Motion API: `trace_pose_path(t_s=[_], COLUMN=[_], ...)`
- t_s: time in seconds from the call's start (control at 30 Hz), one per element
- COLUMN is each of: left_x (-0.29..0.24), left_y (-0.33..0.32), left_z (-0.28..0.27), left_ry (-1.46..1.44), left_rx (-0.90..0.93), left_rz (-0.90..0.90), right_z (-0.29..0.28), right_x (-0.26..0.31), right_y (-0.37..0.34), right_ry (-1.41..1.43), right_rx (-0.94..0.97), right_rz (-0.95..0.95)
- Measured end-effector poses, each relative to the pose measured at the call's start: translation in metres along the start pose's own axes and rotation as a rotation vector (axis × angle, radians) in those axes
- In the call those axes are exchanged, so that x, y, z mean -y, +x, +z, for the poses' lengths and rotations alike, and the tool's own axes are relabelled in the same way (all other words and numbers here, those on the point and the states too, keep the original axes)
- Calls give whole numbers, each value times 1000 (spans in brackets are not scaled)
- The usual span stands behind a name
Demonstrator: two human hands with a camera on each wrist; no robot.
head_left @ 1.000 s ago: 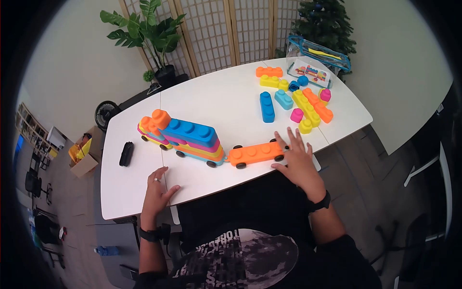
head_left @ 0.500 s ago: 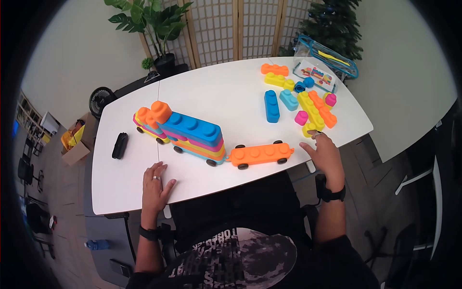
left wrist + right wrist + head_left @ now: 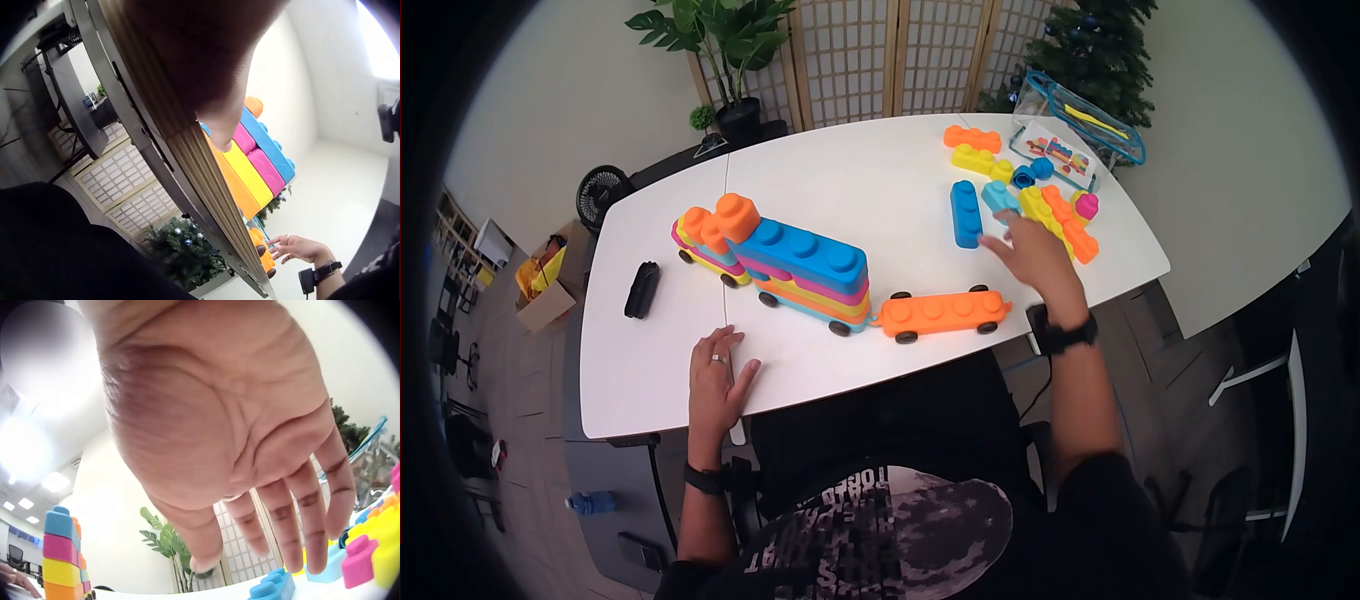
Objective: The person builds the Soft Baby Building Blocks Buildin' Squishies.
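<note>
"Two blocks nearest the right hand (image 3: 1040, 258): saw them where?"

"Saw the light-blue block (image 3: 996, 194) by its fingertips and the blue block (image 3: 966, 214) beside its thumb, on the table (image 3: 900, 200). Needed, probably, a straight-down pinch without pushing either aside."

"Touched anything?"

"Couldn't tell; held fingers loosely parted, gripping nothing."

"And with the left hand (image 3: 718, 378)?"

"Rested at the near edge, thumb apart, holding nothing."

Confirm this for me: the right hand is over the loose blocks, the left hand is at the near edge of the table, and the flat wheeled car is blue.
Wrong colour: the flat wheeled car is orange, as the head view shows. The right hand over the loose blocks and the left hand at the near edge of the table are correct.
</note>
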State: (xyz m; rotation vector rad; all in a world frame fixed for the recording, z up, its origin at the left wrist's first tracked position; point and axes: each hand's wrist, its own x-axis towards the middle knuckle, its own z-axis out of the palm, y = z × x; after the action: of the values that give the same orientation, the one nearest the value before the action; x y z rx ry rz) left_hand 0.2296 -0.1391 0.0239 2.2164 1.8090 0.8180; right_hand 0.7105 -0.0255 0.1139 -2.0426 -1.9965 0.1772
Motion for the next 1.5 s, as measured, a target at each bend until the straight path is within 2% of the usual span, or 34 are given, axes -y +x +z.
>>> trace_pose_path(t_s=[0.2,0.23,0.33,0.37,0.43,0.5,0.53,0.6,0.8,0.93,1.03,1.27,1.4,1.5], left_x=[5,6,6,7,6,5,5,4,2,4,1,0,-10,-25], left_y=[-3,-4,-3,-3,-2,-1,-1,0,-1,-2,0,0,3,7], left_z=[2,2,1,1,2,1,1,0,1,3,6,6,6,6], left_ry=[-16,-26,-38,-32,-21,-10,-9,-6,6,18,34,62,63,20], left_rx=[-30,-39,-53,-58,-60,-56,-56,-58,-49,-51,-47,5,52,6], left_rz=[-3,-3,4,10,10,7,5,7,1,1,5,9,-2,33], right_z=[54,55,52,31,0,-21,-25,-31,-16,6,22,33,33,58], right_x=[-2,-1,-17,-2,15,32,42,52,62,48,45,56,52,31], right_y=[114,120,131,113,63,15,-8,-39,-63,-62,-65,-75,-75,-77], right_ry=[-103,-21,-85,-10,213,113,19,-50,-57,-117,-60,-57,-78,-110], right_rx=[177,193,197,219,219,322,355,383,375,214,121,103,169,-211], right_rz=[39,81,-63,-72,-391,-504,-449,-459,-455,-617,-637,-510,-491,-695])
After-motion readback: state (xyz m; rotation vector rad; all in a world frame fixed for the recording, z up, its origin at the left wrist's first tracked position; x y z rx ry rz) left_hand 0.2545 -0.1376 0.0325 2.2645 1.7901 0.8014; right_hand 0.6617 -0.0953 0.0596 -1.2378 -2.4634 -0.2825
